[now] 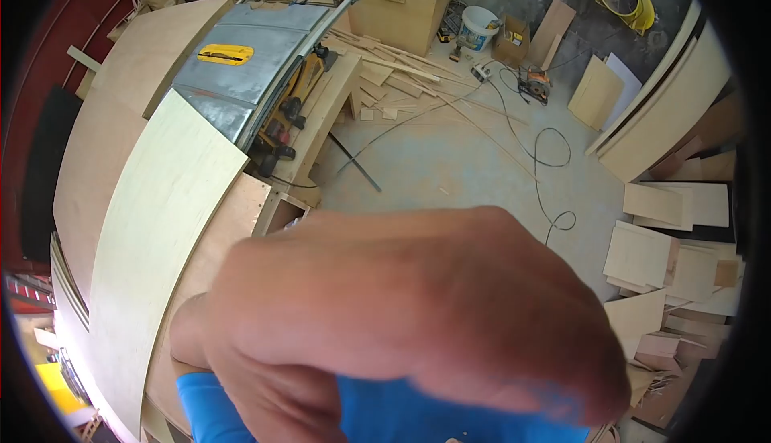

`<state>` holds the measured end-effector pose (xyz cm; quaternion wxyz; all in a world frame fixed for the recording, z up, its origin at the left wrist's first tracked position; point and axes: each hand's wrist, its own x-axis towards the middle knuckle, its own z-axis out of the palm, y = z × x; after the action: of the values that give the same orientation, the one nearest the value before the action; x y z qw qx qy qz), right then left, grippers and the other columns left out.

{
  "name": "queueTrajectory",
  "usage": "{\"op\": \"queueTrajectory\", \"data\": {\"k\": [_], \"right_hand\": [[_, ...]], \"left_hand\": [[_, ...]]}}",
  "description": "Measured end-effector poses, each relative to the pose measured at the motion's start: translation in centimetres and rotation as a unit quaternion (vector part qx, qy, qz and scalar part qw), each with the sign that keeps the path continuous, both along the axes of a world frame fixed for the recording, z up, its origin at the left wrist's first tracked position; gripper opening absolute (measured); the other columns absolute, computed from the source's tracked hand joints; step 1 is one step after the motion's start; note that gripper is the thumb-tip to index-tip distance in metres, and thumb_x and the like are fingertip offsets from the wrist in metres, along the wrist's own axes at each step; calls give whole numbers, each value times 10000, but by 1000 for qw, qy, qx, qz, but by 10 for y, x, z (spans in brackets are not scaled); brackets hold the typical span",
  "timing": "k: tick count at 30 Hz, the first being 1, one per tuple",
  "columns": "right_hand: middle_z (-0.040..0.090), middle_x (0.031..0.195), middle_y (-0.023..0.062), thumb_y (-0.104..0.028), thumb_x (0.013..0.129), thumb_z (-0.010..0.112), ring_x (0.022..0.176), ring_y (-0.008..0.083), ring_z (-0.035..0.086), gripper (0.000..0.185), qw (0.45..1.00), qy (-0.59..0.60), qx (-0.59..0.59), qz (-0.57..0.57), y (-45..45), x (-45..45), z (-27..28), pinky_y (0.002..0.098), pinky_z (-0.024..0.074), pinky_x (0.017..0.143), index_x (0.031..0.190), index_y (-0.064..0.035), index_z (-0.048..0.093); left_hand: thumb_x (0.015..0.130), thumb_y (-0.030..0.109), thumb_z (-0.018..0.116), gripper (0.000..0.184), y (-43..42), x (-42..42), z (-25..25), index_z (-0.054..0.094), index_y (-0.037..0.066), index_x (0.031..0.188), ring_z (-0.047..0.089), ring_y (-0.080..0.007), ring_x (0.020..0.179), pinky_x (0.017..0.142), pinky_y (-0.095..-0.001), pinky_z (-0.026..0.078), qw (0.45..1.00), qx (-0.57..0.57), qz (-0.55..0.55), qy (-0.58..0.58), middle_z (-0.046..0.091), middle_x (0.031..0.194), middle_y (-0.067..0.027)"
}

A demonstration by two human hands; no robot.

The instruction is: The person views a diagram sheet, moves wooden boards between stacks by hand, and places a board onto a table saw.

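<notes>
What looks like my left hand (385,290) is raised very close to the camera and fills the lower middle of the view, blurred. Its back and bent knuckles face me, and its fingertips cannot be told apart. Nothing held shows in it. Behind it is my blue shirt (209,411). In the picture it covers part of a pale plywood sheet's surroundings; that sheet (161,202) lies at the left. My right hand cannot be seen.
A table saw (249,49) with a yellow insert (226,54) stands at the upper left. Wood strips (401,69) and a black cable (536,154) lie on the floor. A white bucket (479,29) is at the back; panels (638,254) are stacked at the right.
</notes>
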<state>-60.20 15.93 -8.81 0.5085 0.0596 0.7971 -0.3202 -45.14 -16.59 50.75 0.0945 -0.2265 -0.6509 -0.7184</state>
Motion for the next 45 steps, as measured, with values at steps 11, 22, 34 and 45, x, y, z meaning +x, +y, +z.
{"op": "queueTrajectory", "data": {"k": [11, 22, 34, 45], "right_hand": [[703, 871, 99, -499, 951, 609, 701, 212, 682, 485, 998, 50, 49, -6, 29, -9, -2, 352, 531, 588, 1067, -30, 654], [704, 938, 104, -523, 975, 574, 734, 177, 667, 481, 996, -1, 23, 82, 18, -74, -7, 334, 522, 602, 1072, -56, 629], [682, 766, 83, -452, 951, 628, 599, 159, 644, 415, 962, 30, 22, 270, -25, -91, -9, 305, 487, 498, 906, -40, 636], [685, 807, 71, -461, 964, 623, 617, 144, 636, 398, 942, 62, -40, 328, -71, -45, 11, 295, 481, 495, 934, -64, 604]], "left_hand": [[883, 505, 719, 573, 40, -35, -35, 549, 101, 1251, 677, -354, 986, 950, -462, 522, 990, 104, -90, 7, 686, 1040, -153], [885, 486, 719, 546, 68, -73, -62, 558, 110, 1246, 668, -339, 999, 959, -457, 512, 984, 172, -44, 14, 685, 1050, -133], [888, 466, 720, 516, 87, -11, -63, 568, 121, 1241, 659, -322, 1013, 969, -452, 500, 969, 187, 159, 37, 685, 1061, -112], [890, 446, 721, 490, 179, 106, -40, 577, 131, 1237, 650, -307, 1026, 978, -448, 490, 944, 150, 281, 83, 684, 1072, -92]]}}
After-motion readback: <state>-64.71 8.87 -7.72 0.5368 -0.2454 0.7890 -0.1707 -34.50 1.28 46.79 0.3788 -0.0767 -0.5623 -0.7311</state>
